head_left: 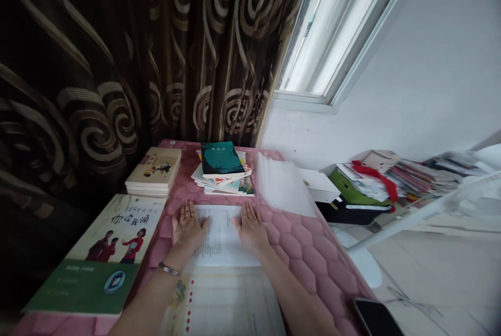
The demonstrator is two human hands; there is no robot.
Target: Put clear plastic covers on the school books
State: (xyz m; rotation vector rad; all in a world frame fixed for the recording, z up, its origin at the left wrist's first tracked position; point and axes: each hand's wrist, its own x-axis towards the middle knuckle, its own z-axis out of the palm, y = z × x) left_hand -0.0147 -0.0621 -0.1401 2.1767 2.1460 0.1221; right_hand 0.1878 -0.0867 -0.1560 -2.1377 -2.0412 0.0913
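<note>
A white printed page (222, 237) lies flat on the pink quilted table cover (309, 263), its text blurred. My left hand (188, 225), with a silver bangle at the wrist, rests on its left side, palm down and fingers stretched out. On the right side my right hand (251, 227) lies flat in the same way, fingers pointing away from me. Closer to me, between my forearms, is a pale ruled sheet (230, 299) with red dots down its left side. I cannot tell whether the two are joined. Neither hand grips anything.
To the left are a large green-and-cream book (105, 252) and a stack of beige books (154, 169). A pile topped by a teal book (221, 158) stands beyond the page. Clear plastic sheets (284, 184) lie right, a phone (376, 318) near right. A patterned curtain (176, 54) hangs behind.
</note>
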